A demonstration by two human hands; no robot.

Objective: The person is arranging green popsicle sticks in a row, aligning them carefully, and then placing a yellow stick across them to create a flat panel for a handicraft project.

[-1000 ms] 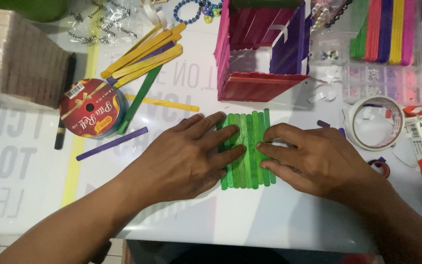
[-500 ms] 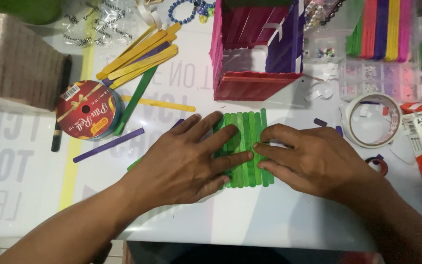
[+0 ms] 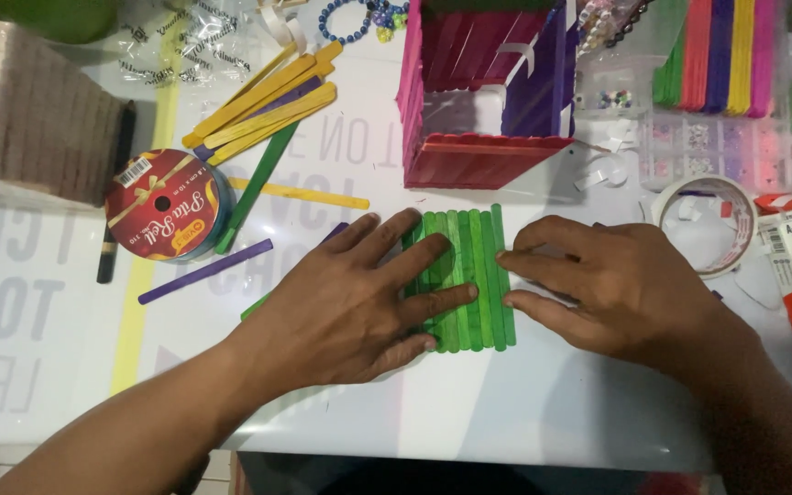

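Partly hidden green stick panel (image 3: 474, 275) lies under flat, spread left hand (image 3: 359, 307) and right hand (image 3: 621, 289).

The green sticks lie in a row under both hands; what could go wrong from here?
1. The left hand lies flat on the green sticks, so a sideways push may spread the row.
2. The right hand presses only the row's right edge, so the sticks may overlap.
3. The stick house stands close behind and may be knocked.

Single head view, looking steeply down, close over white table (image 3: 543, 422); forearms enter from bottom edge.
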